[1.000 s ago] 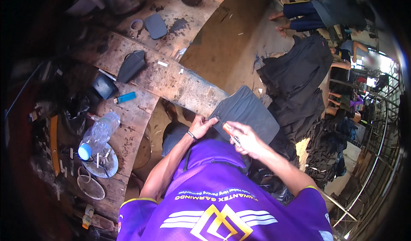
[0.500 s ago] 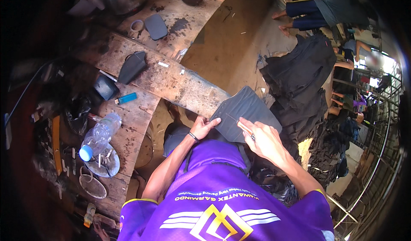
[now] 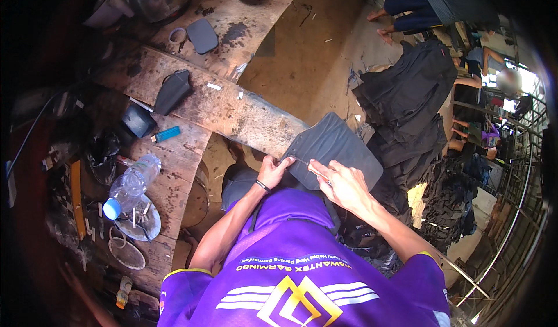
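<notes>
Left fingers [image 3: 285, 163]: I'm pinching the dark panel [image 3: 343, 147] by its edge
Right fingers [image 3: 340, 172]: clamped now on my orange-handled tool [image 3: 317, 169], right over it
Dark panel: centre-right of frame, overlapping the plank [image 3: 261, 122]

The one view looked steeply down from head height (a fisheye, so straight edges bowed toward its dark rim). The shirt [image 3: 290, 257] filled the near, lower part; the left hand [image 3: 273, 171] and right hand [image 3: 346, 186] lay close, mid-picture; distant people [image 3: 456, 7] showed at right.
</notes>
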`<state>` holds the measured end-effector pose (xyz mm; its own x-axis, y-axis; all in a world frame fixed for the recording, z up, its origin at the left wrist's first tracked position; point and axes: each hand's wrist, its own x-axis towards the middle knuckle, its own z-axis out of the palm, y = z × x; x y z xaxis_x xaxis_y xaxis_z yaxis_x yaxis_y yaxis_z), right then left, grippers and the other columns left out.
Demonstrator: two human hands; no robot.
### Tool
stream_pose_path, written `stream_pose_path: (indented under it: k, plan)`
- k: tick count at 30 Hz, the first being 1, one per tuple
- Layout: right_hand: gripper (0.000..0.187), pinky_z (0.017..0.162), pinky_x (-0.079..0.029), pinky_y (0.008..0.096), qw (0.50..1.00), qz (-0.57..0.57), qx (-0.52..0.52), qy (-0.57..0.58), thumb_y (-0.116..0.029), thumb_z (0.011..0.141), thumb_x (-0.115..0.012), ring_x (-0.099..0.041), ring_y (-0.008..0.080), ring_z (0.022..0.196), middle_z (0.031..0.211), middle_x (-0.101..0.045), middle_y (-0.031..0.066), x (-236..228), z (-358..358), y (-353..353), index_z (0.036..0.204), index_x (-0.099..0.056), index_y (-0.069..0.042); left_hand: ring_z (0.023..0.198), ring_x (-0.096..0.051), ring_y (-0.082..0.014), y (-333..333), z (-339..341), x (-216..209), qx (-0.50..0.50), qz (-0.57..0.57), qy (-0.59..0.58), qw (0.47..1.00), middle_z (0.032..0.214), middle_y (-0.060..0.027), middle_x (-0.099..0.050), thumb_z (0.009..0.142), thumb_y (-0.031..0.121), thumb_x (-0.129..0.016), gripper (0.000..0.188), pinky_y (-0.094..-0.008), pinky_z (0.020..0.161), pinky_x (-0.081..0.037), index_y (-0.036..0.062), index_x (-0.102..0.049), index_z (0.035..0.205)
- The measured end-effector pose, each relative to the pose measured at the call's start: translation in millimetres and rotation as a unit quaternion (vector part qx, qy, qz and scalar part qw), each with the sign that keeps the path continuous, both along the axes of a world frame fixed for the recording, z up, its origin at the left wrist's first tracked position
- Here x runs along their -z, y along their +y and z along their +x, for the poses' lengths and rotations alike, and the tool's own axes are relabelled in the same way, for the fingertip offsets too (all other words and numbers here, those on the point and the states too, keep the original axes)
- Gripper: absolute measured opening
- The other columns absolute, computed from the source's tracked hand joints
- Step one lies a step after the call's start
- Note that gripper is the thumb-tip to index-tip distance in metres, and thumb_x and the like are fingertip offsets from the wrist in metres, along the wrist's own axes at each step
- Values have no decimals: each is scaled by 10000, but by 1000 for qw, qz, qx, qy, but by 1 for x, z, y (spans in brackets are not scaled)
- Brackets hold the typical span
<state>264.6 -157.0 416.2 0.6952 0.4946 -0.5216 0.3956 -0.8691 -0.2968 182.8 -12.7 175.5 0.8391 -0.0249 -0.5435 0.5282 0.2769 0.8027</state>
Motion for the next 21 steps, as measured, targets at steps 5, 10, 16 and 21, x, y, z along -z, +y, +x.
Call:
stream_pose_path:
  k: [5, 10, 16, 21]
  plan:
    - [464, 622, -575, 457, 1000, -4, -18, -18, -185, 905, -672, -702, 340, 721, 877, -658, 121, 3, -2, -2, 1369, -652, -176, 502, -374, -55, 6, 2, -5, 20, -3, 7, 1000, 539, 58, -450, 885, 409, -771, 540, -331, 450, -256, 39, -564, 551]
    - [463, 606, -578, 446, 997, -9, -61, -44, -184, 913, -675, -698, 326, 702, 885, -655, 122, 4, 0, -2, 1375, -642, -195, 512, -375, -50, 13, 5, -15, 55, 9, 29, 998, 547, 61, -451, 897, 404, -765, 529, -334, 453, -259, 36, -587, 560]
    - [497, 581, -582, 396, 980, -70, -160, -97, -147, 856, -686, -681, 275, 705, 956, -637, 114, 5, 1, 9, 1351, -647, -170, 521, -362, -46, 9, 3, -6, 37, -15, -11, 999, 553, 63, -442, 912, 394, -757, 523, -332, 455, -261, 26, -598, 575]
    - [493, 604, -581, 356, 945, -67, -273, -170, -141, 828, -670, -666, 249, 737, 979, -633, 112, 8, 4, 20, 1313, -650, -55, 517, -357, -50, 9, 2, 0, 28, -36, -28, 999, 547, 60, -434, 910, 400, -760, 537, -333, 456, -264, 14, -596, 577]
